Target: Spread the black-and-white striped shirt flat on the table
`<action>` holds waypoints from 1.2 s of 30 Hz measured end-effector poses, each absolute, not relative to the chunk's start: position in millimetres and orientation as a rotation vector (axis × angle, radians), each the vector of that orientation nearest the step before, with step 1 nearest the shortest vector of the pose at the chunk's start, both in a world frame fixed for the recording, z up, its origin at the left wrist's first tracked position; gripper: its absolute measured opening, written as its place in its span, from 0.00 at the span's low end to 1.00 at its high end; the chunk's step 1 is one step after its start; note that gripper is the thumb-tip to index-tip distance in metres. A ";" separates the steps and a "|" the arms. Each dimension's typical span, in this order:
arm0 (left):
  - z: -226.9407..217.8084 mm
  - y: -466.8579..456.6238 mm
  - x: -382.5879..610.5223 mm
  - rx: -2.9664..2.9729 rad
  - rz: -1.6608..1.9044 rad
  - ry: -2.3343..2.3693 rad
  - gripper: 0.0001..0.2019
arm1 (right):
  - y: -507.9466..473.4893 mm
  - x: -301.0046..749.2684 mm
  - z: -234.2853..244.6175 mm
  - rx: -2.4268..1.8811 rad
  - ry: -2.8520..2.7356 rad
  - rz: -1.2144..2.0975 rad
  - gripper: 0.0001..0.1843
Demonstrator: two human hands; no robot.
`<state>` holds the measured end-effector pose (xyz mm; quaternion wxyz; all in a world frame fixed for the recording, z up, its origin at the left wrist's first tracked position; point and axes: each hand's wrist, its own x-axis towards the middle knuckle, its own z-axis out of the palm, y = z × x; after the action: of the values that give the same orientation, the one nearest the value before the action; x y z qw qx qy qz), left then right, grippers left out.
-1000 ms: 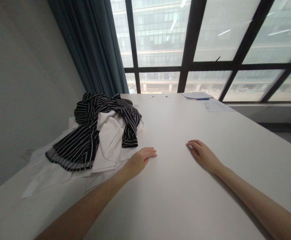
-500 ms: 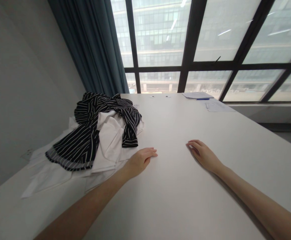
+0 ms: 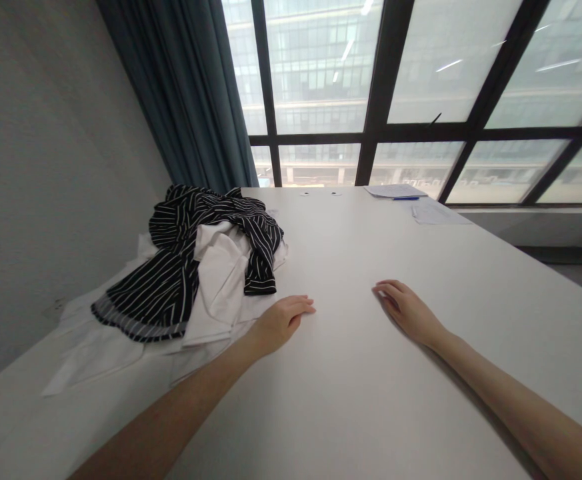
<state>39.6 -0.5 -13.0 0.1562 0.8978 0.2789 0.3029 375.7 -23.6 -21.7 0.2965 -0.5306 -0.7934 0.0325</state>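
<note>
My left hand (image 3: 283,321) rests on the white table (image 3: 341,373), open and holding nothing, its fingers stretched out to the right. Just beyond its wrist, to the left, lies a rumpled heap of clothes. On top is a black garment with white stripes (image 3: 158,290), one sleeve hanging toward my hand. White cloth (image 3: 223,277) shows beneath and between its folds. My right hand (image 3: 405,310) lies on the tabletop farther right, open with slightly bent fingers and nothing in them. A gap of bare table separates the two hands.
Papers (image 3: 395,191) and a blue pen (image 3: 405,198) lie at the table's far end, with another sheet (image 3: 435,213) nearer. A dark blue curtain (image 3: 191,93) hangs behind the clothes, beside a grey wall (image 3: 45,167). Black-framed windows (image 3: 321,67) stand behind the table.
</note>
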 end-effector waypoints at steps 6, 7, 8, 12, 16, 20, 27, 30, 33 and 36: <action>-12.4 -0.9 39.8 2.572 0.856 0.806 0.18 | -22.8 376.0 -23.0 -1.402 -2.102 0.084 0.15; -12.5 -0.9 39.8 2.573 0.857 0.807 0.18 | -22.9 376.0 -23.0 -1.403 -2.105 0.085 0.15; -12.7 -0.8 39.8 2.574 0.859 0.809 0.18 | -23.0 376.0 -23.0 -1.405 -2.109 0.085 0.15; -12.9 -0.9 39.8 2.573 0.857 0.819 0.18 | -23.4 376.0 -22.6 -1.413 -2.116 0.088 0.15; -12.1 -1.5 40.0 2.576 0.859 0.814 0.17 | -23.2 376.7 -23.2 -1.408 -2.112 0.091 0.16; -13.0 -1.0 39.8 2.582 0.854 0.816 0.17 | -23.3 376.5 -22.9 -1.412 -2.118 0.085 0.16; -15.2 2.3 38.8 2.637 1.012 0.849 0.21 | -24.0 374.4 -21.0 -1.413 -2.109 0.092 0.15; -14.7 2.9 38.4 2.610 1.094 0.853 0.20 | -23.9 374.6 -21.4 -1.409 -2.106 0.091 0.15; -15.2 3.1 38.4 2.618 1.137 0.821 0.18 | -23.8 375.2 -21.8 -1.412 -2.114 0.096 0.15; -15.4 3.2 38.6 2.629 1.140 0.801 0.16 | -23.9 375.6 -22.0 -1.421 -2.120 0.096 0.15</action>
<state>38.6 3.2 -15.4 0.0831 0.8805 0.2683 0.3819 375.6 -23.9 -22.0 0.2896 -0.5326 -0.7945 0.0362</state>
